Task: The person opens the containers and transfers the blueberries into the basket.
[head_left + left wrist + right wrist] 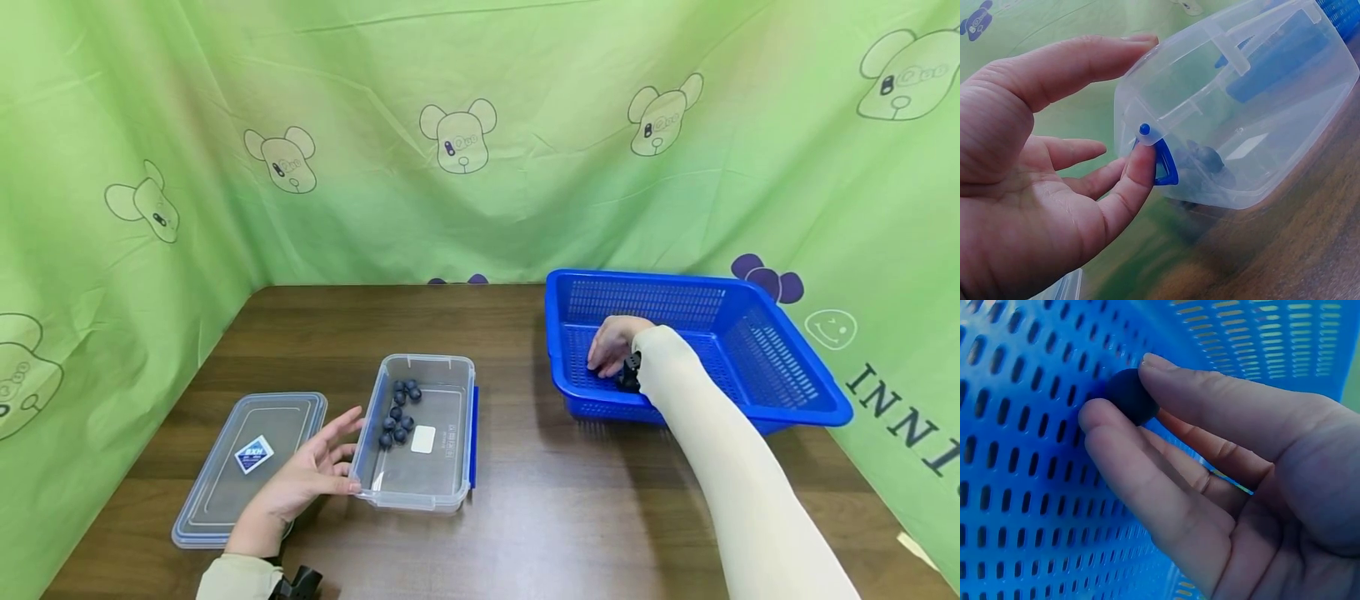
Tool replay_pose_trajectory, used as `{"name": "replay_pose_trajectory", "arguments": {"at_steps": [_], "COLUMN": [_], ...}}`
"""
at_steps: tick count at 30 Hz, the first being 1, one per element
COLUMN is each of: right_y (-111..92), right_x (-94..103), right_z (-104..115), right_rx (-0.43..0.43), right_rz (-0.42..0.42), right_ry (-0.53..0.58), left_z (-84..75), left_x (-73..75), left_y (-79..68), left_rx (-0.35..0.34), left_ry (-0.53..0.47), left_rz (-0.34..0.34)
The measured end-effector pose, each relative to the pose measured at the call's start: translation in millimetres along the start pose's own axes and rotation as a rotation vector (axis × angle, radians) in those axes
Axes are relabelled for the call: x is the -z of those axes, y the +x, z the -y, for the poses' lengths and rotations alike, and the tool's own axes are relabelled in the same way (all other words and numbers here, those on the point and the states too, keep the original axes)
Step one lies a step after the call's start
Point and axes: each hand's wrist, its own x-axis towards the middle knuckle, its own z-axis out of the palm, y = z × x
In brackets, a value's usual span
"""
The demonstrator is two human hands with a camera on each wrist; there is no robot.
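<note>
Inside a blue basket (795, 412), my right hand (617, 343) pinches a dark blueberry (1131, 397) between thumb and fingertips, close to the slotted surface. My left hand (307, 475) touches the left side of a clear plastic box (450, 392). In the left wrist view its thumb (1079, 65) rests against the box near the rim, while another fingertip touches a blue latch (1166, 165). Several blueberries (400, 414) lie along the left part of the box floor, beside a white square.
A clear lid (210, 492) with a blue and white label (254, 454) lies on the wooden table (547, 533), left of the box and partly behind my left hand. Another blue latch (475, 437) hangs on the box's right side. A green curtain (540, 208) borders the table.
</note>
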Motion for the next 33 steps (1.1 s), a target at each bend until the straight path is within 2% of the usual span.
{"name": "replay_pose_trajectory", "arguments": {"at_steps": [5, 13, 20, 23, 27, 33], "right_y": [3, -1, -11, -14, -21, -37], "right_x": [-2.3, -0.4, 6.5, 13.0, 20.9, 27.3], "right_z": [1, 2, 6, 6, 9, 20], "right_rx": [-0.027, -0.026, 0.022, 0.039, 0.055, 0.161], "right_rz": [-0.002, -0.015, -0.053, -0.056, -0.044, -0.052], "right_ry": [-0.032, -0.051, -0.054, -0.032, 0.055, 0.125], "left_z": [-0.4, -0.4, -0.5, -0.4, -0.7, -2.3], "left_x": [-0.3, -0.2, 0.0, -0.2, -0.5, -0.5], "left_y": [-0.1, -0.7, 1.4, 2.5, 2.3, 0.2], "left_rx": [0.002, 0.008, 0.013, 0.017, 0.022, 0.026], "left_ry": [0.008, 0.003, 0.005, 0.004, 0.003, 0.007], "left_rz": [-0.006, -0.005, -0.001, -0.002, -0.005, -0.012]}}
